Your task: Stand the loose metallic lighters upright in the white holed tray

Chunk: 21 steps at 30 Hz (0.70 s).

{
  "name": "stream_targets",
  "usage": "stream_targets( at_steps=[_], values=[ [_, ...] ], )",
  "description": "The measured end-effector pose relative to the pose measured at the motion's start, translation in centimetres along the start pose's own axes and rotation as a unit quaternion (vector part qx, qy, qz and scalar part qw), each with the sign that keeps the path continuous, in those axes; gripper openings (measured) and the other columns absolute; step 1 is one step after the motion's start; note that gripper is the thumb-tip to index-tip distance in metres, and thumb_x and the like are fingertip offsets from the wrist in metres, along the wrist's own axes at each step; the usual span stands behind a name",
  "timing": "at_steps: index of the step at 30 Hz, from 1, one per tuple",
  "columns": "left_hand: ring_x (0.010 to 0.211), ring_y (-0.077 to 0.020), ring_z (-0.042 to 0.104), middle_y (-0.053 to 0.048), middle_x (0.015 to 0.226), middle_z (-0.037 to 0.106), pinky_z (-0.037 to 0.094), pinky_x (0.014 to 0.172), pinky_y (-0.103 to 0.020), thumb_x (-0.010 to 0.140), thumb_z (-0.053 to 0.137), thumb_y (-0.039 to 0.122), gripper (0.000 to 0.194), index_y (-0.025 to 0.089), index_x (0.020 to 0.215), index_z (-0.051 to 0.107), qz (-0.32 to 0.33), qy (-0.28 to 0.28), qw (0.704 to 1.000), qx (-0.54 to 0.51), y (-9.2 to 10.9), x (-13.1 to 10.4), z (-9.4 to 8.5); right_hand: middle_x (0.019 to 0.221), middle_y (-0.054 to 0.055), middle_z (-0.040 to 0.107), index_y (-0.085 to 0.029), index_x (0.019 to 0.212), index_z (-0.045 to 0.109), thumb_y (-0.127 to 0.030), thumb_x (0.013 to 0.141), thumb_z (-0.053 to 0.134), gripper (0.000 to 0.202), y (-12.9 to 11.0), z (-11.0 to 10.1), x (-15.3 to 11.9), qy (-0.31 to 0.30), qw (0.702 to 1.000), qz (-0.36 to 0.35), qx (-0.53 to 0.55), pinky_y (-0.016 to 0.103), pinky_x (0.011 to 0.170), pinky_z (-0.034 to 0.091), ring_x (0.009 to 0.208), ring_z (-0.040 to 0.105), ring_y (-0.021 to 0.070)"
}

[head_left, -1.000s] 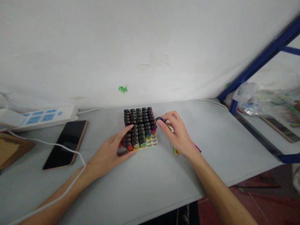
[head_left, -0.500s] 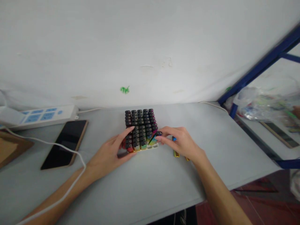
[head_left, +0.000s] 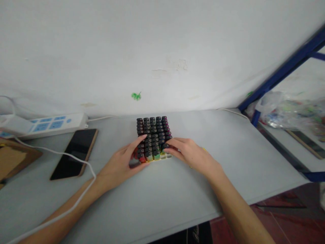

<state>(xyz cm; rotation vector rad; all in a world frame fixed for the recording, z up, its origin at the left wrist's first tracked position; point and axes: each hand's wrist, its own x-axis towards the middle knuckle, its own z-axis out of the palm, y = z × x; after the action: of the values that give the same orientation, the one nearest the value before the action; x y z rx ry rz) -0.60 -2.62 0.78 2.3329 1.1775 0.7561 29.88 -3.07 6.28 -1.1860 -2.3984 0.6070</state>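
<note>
What look like lighters (head_left: 153, 135), with black tops and coloured bodies, stand upright in close rows in a pale tray (head_left: 159, 159). My left hand (head_left: 122, 159) grips the tray's front left corner, its thumb along the front edge and a finger over the black tops. At the front right part of the tray, my right hand (head_left: 191, 154) pinches a black-topped lighter (head_left: 165, 146) between thumb and fingers. Its lower part is hidden, so how deep it sits cannot be made out. Bare slots show at the front right corner. A small yellow bit (head_left: 204, 149) peeks out behind my right hand.
A phone (head_left: 74, 154) lies on the grey table (head_left: 152, 200) to the left, beside a white power strip (head_left: 59, 123). A white cable (head_left: 86, 163) crosses over my left forearm. Right of the table stand a blue metal frame (head_left: 284, 76) and plastic bags (head_left: 286, 108).
My right hand has moved slightly left and brought the lighter, tilted before, over the front right slots. The golden pieces beside it are now mostly covered. My left hand keeps its grip.
</note>
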Motion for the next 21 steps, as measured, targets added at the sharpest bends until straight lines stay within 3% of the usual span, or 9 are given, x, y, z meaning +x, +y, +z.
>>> stream_targets(
  at_steps=[4,8,11,14,16,19,21],
  values=[
    [0.111,-0.0361,0.082,-0.01,0.146,0.075,0.071,0.097,-0.054,0.096,0.078,0.059,0.091,0.038,0.174,0.036,-0.013,0.002,1.0,-0.008,-0.3,0.0,0.1,0.088,0.005,0.071,-0.018,0.094,0.07,-0.041,0.114,0.062,0.031,-0.3,0.8,0.4,0.004,0.998,0.025,-0.048,0.03,0.072,0.041,0.08,0.066,0.0201],
    [0.111,-0.0366,0.082,-0.01,0.149,0.074,0.071,0.097,-0.054,0.095,0.079,0.061,0.092,0.038,0.173,0.037,-0.02,0.001,1.0,-0.009,-0.6,-0.1,0.1,0.084,0.001,0.072,-0.02,0.101,0.073,-0.05,0.11,0.067,0.031,0.6,-0.1,-0.1,0.001,1.0,0.017,0.025,0.028,0.071,0.043,0.075,0.066,0.0175],
    [0.107,-0.036,0.083,-0.009,0.145,0.076,0.071,0.097,-0.054,0.094,0.079,0.06,0.091,0.039,0.172,0.039,-0.017,0.005,1.0,-0.017,-0.7,-0.1,0.1,0.082,0.0,0.073,-0.021,0.097,0.074,-0.051,0.113,0.061,0.037,1.7,-2.0,-0.8,0.087,0.994,0.035,0.052,0.028,0.072,0.046,0.073,0.066,0.0162],
    [0.103,-0.0359,0.083,-0.01,0.141,0.078,0.071,0.096,-0.055,0.093,0.08,0.061,0.091,0.039,0.172,0.04,-0.017,0.009,1.0,-0.021,-0.7,0.0,0.1,0.077,0.001,0.072,-0.02,0.097,0.074,-0.045,0.114,0.059,0.034,2.9,-3.9,-1.9,0.215,0.971,0.104,0.022,0.029,0.071,0.047,0.07,0.067,0.0168],
    [0.098,-0.0357,0.083,-0.01,0.133,0.081,0.072,0.092,-0.055,0.092,0.079,0.063,0.091,0.037,0.172,0.041,-0.022,0.009,1.0,-0.019,-0.8,0.1,0.2,0.078,0.001,0.073,-0.02,0.098,0.074,-0.041,0.112,0.06,0.028,3.4,-4.4,-3.1,0.252,0.957,0.142,-0.007,0.03,0.073,0.049,0.071,0.068,0.0183],
    [0.098,-0.0361,0.083,-0.01,0.126,0.082,0.072,0.09,-0.054,0.093,0.075,0.068,0.091,0.035,0.171,0.042,-0.03,0.005,0.999,-0.015,-0.8,0.3,0.2,0.093,0.007,0.076,-0.02,0.099,0.075,-0.037,0.11,0.061,0.024,3.9,-3.3,-6.2,0.256,0.948,0.177,-0.064,0.036,0.083,0.055,0.084,0.071,0.023],
    [0.1,-0.0359,0.082,-0.01,0.126,0.081,0.071,0.092,-0.054,0.093,0.074,0.069,0.091,0.035,0.171,0.042,-0.033,0.0,0.999,-0.014,-0.7,0.3,0.3,0.109,0.013,0.076,-0.02,0.114,0.076,-0.041,0.108,0.062,0.026,4.1,-1.6,-8.7,0.256,0.938,0.213,-0.094,0.042,0.091,0.057,0.097,0.072,0.0281]
  ],
)
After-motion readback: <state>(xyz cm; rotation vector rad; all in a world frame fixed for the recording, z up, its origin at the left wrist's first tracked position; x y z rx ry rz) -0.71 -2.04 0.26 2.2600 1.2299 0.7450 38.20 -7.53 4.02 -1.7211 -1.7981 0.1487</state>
